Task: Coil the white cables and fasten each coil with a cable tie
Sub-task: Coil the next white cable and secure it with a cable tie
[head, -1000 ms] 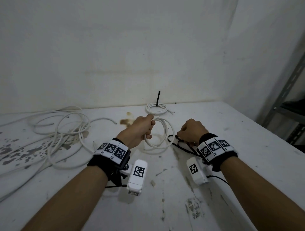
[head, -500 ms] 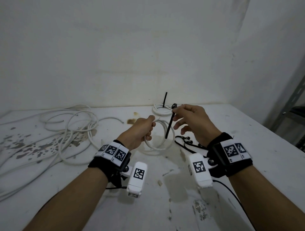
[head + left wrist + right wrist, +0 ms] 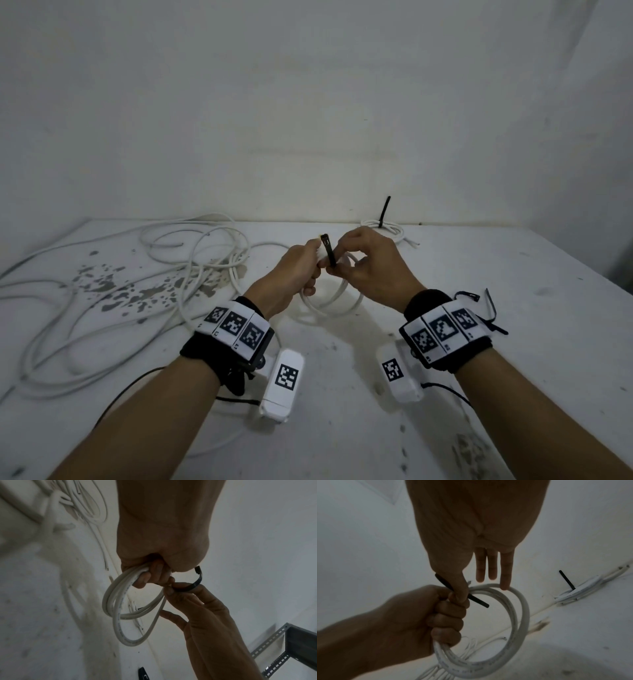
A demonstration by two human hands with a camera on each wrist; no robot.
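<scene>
Right hand [image 3: 371,265] has closed in on the left hand [image 3: 295,270] since a half-second ago; the cable tie [image 3: 328,253] now stands against the gripped coil [image 3: 334,301].

Head view: left fist clamps the coil above the table [image 3: 513,342]; right thumb and forefinger pinch the tie. Finished coil [image 3: 387,228] lies far right, loose cables [image 3: 137,274] far left, spare ties [image 3: 489,308] near right.

Left wrist view: tie [image 3: 195,584] curves round behind the fist, head end free, which the head view hides.

Right wrist view: other three fingers [image 3: 491,566] straight, tail unthreaded.

Step looks like wrapping; next, feed tail into head.
</scene>
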